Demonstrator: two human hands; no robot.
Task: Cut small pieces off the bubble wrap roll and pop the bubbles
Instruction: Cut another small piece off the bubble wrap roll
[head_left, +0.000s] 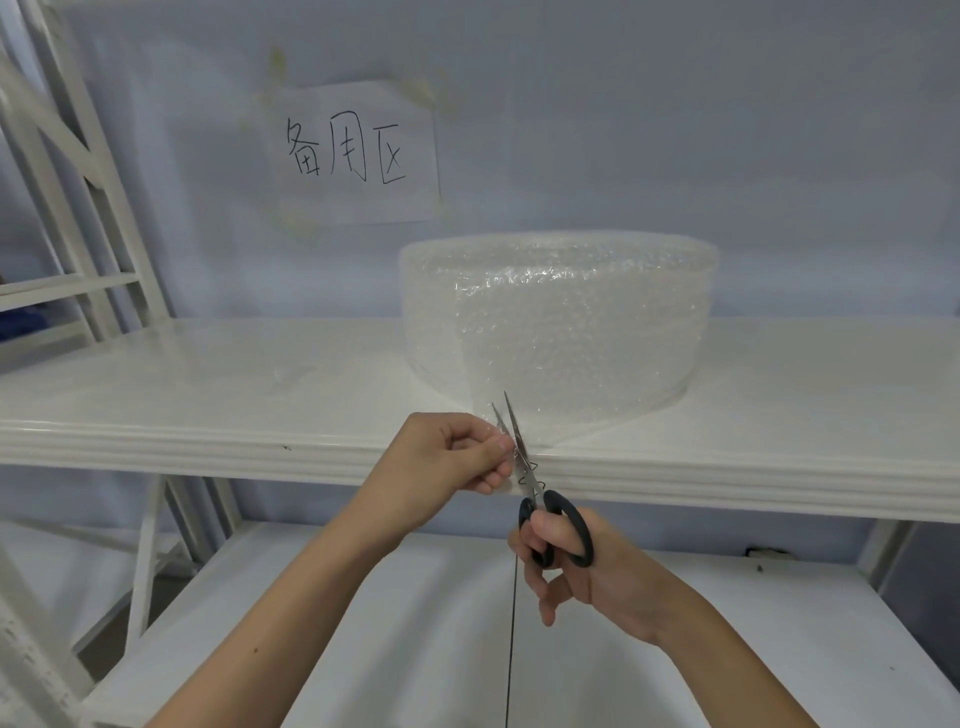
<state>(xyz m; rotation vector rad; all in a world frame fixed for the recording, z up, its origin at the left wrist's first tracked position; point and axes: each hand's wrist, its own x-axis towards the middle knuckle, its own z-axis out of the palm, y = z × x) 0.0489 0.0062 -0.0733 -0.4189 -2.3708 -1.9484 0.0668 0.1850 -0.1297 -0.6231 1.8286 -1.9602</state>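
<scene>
Your bubble wrap roll fills the middle of the upper shelf and stands against the back wall, so no hand passes behind it. To its left the shelf top lies open for you; to its right there is open surface too. The white rack frame closes the far left. At the shelf's front edge your left hand and the scissors in your right hand crowd together. Below, the lower shelf offers wide room.
</scene>
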